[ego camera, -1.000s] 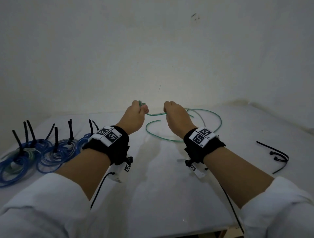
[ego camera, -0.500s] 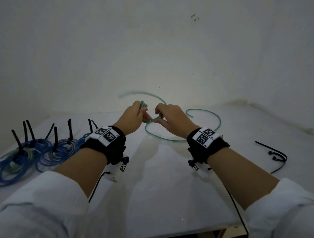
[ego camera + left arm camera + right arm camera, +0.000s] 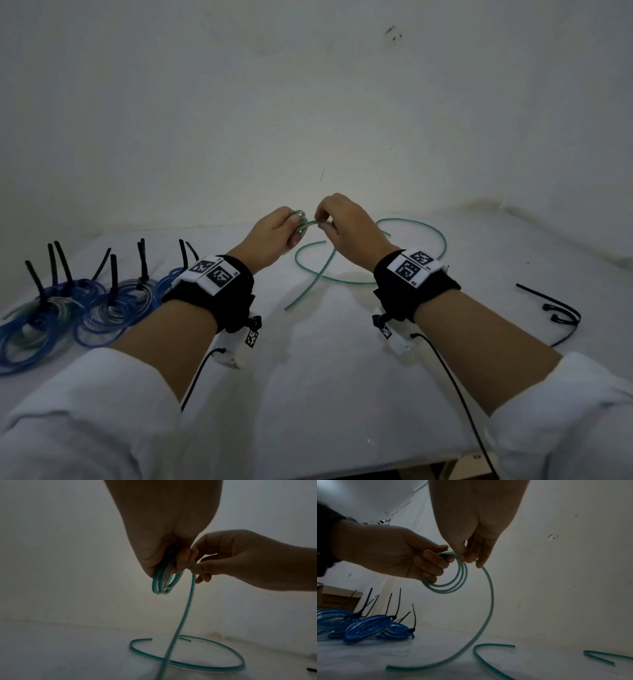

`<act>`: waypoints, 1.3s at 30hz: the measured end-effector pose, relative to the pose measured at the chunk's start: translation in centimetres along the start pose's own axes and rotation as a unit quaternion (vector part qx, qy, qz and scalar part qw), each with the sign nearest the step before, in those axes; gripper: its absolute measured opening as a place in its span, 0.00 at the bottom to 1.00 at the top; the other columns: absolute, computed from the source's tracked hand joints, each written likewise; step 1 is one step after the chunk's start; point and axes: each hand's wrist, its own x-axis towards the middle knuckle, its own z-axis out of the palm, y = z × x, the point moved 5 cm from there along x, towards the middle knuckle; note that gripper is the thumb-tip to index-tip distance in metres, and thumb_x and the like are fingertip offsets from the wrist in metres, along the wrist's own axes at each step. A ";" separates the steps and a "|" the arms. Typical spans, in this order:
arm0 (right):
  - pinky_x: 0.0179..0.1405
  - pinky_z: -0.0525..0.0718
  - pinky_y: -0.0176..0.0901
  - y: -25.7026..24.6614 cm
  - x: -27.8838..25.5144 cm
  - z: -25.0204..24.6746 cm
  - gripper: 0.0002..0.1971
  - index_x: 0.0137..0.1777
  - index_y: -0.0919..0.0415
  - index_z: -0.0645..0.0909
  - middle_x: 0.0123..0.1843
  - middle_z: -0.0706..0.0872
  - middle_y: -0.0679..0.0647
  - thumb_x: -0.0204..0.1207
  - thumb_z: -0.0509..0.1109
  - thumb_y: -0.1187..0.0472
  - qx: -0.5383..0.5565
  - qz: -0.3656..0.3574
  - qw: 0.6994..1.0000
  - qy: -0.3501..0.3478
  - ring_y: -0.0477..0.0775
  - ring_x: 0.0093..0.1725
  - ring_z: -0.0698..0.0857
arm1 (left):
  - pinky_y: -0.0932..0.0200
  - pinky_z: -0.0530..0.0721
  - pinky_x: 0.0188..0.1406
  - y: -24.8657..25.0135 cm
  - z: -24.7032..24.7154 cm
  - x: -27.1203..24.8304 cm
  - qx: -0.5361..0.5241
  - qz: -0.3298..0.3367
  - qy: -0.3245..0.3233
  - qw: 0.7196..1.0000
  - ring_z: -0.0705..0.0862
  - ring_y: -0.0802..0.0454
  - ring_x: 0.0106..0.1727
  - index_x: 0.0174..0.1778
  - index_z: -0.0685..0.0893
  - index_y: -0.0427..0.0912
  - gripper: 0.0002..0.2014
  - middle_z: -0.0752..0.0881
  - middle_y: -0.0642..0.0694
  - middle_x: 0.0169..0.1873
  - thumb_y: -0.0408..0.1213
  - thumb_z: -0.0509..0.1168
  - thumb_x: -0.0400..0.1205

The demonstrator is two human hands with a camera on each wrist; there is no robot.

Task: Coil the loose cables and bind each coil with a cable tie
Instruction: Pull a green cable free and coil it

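My left hand (image 3: 277, 233) grips a small coil of green cable (image 3: 453, 582), a few loops wide, held up above the white table (image 3: 325, 394). My right hand (image 3: 342, 222) pinches the same cable's free run (image 3: 489, 601) right beside the coil. That run hangs down in an arc and its tail lies on the table (image 3: 305, 291). A second loose green cable (image 3: 428, 233) lies in an open ring behind my right hand. In the left wrist view the coil (image 3: 163, 582) hangs below my left fingers and the right hand (image 3: 202, 563) pinches the cable next to it.
Several blue coils (image 3: 68, 308) bound with upright black cable ties (image 3: 113, 277) lie at the table's left. Loose black cable ties (image 3: 561, 308) lie at the right. A white wall (image 3: 308, 102) stands close behind. A cardboard box (image 3: 335, 597) shows at far left in the right wrist view.
My right hand has moved left and up to the left hand, laying another turn of green cable onto the coil. The cable's tail has been drawn across the table toward me.
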 end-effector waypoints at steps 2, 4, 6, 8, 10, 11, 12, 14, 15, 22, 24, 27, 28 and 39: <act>0.43 0.78 0.53 0.4 0.0 0.0 0.03 0.47 0.66 0.78 0.45 0.81 0.60 0.76 0.67 0.67 -0.010 0.012 1.000 -0.006 0.61 0.42 0.80 | 0.71 0.69 0.24 -0.1 0.1 0.0 -0.010 -0.010 -0.019 1.000 0.70 0.64 0.20 0.34 0.70 0.43 0.15 0.73 0.47 0.27 0.35 0.51 0.88; 0.43 0.78 0.53 0.5 0.0 0.1 0.02 0.47 0.66 0.78 0.44 0.82 0.60 0.77 0.66 0.66 -0.007 0.012 1.000 -0.004 0.60 0.42 0.80 | 0.67 0.68 0.27 -0.3 0.3 0.1 -0.007 -0.027 -0.045 0.999 0.70 0.60 0.23 0.34 0.72 0.43 0.15 0.73 0.48 0.27 0.36 0.51 0.88; 0.42 0.79 0.52 0.7 -0.2 0.1 0.03 0.47 0.65 0.78 0.45 0.82 0.59 0.78 0.66 0.65 -0.003 0.018 1.000 0.004 0.59 0.42 0.80 | 0.67 0.68 0.27 -0.4 0.4 0.2 -0.003 -0.048 -0.074 0.996 0.69 0.57 0.25 0.37 0.75 0.42 0.14 0.72 0.48 0.27 0.37 0.51 0.88; 0.42 0.78 0.52 0.9 -0.4 0.3 0.04 0.48 0.64 0.78 0.45 0.83 0.58 0.78 0.65 0.63 -0.006 0.029 1.000 0.004 0.59 0.42 0.80 | 0.69 0.68 0.25 -0.4 0.5 0.3 -0.013 -0.060 -0.094 0.994 0.69 0.59 0.23 0.41 0.77 0.39 0.13 0.70 0.49 0.26 0.37 0.51 0.88; 0.42 0.78 0.52 1.1 -0.6 0.5 0.04 0.49 0.64 0.77 0.45 0.83 0.58 0.79 0.64 0.63 -0.005 0.042 0.999 0.003 0.59 0.43 0.80 | 0.69 0.68 0.26 -0.3 0.4 0.4 -0.036 -0.064 -0.096 0.993 0.68 0.60 0.23 0.40 0.76 0.39 0.14 0.69 0.49 0.27 0.36 0.51 0.88; 0.42 0.79 0.53 1.2 -0.6 0.6 0.04 0.49 0.64 0.77 0.45 0.84 0.59 0.79 0.64 0.63 -0.002 0.049 0.999 0.004 0.60 0.43 0.80 | 0.67 0.67 0.27 -0.2 0.3 0.4 -0.052 -0.065 -0.091 0.992 0.68 0.59 0.24 0.38 0.75 0.40 0.14 0.68 0.49 0.27 0.36 0.50 0.88; 0.43 0.79 0.54 1.3 -0.6 0.6 0.04 0.50 0.65 0.77 0.45 0.84 0.59 0.79 0.63 0.64 0.002 0.060 0.998 0.006 0.61 0.43 0.81 | 0.66 0.67 0.29 -0.2 0.2 0.4 -0.071 -0.067 -0.081 0.992 0.68 0.58 0.25 0.38 0.74 0.41 0.14 0.68 0.49 0.27 0.36 0.50 0.88; 0.45 0.81 0.56 1.8 -0.6 0.6 0.05 0.52 0.65 0.77 0.47 0.86 0.60 0.79 0.63 0.66 0.011 0.089 0.996 0.015 0.62 0.45 0.82 | 0.64 0.67 0.30 -0.2 0.0 0.4 -0.113 -0.070 -0.053 0.990 0.69 0.58 0.24 0.38 0.74 0.42 0.14 0.71 0.51 0.25 0.37 0.49 0.88; 0.46 0.81 0.56 2.2 -0.7 0.5 0.05 0.53 0.65 0.77 0.47 0.86 0.61 0.79 0.62 0.67 0.014 0.104 0.994 0.016 0.62 0.46 0.82 | 0.64 0.67 0.31 -0.2 -0.2 0.4 -0.137 -0.068 -0.042 0.987 0.69 0.58 0.24 0.38 0.74 0.43 0.14 0.73 0.53 0.24 0.37 0.49 0.88; 0.46 0.80 0.51 4.2 -1.5 1.1 0.07 0.53 0.63 0.80 0.49 0.86 0.59 0.78 0.63 0.68 -0.008 0.160 0.987 -0.021 0.61 0.51 0.81 | 0.66 0.81 0.34 0.1 -1.3 0.4 -0.276 -0.040 0.017 0.960 0.80 0.59 0.27 0.41 0.77 0.41 0.14 0.85 0.55 0.26 0.37 0.50 0.88; 0.45 0.77 0.47 4.5 -1.7 1.5 0.08 0.55 0.63 0.80 0.49 0.86 0.60 0.78 0.64 0.68 -0.007 0.173 0.984 -0.038 0.60 0.50 0.81 | 0.66 0.84 0.36 0.3 -1.4 0.6 -0.304 -0.027 0.029 0.952 0.83 0.59 0.29 0.42 0.77 0.40 0.14 0.88 0.53 0.28 0.36 0.50 0.88; 0.45 0.76 0.43 4.4 -2.1 1.7 0.14 0.62 0.64 0.77 0.47 0.86 0.61 0.77 0.66 0.69 0.020 0.187 0.980 -0.056 0.59 0.48 0.83 | 0.63 0.85 0.42 0.6 -1.5 0.8 -0.309 -0.013 0.043 0.950 0.87 0.57 0.34 0.43 0.75 0.40 0.14 0.91 0.50 0.34 0.37 0.48 0.89; 0.45 0.78 0.44 4.2 -2.2 1.7 0.16 0.64 0.64 0.74 0.45 0.86 0.61 0.77 0.66 0.69 0.046 0.190 0.979 -0.056 0.59 0.45 0.84 | 0.62 0.85 0.43 0.7 -1.5 0.8 -0.301 -0.008 0.044 0.952 0.88 0.56 0.37 0.43 0.74 0.40 0.14 0.91 0.49 0.37 0.38 0.47 0.89; 0.42 0.87 0.35 1.9 -2.1 2.6 0.16 0.57 0.71 0.79 0.38 0.83 0.57 0.74 0.56 0.81 0.284 0.191 0.926 -0.156 0.50 0.34 0.86 | 0.65 0.84 0.51 0.6 0.0 0.9 -0.244 -0.002 0.059 0.968 0.81 0.46 0.62 0.70 0.68 0.27 0.18 0.79 0.34 0.65 0.34 0.46 0.89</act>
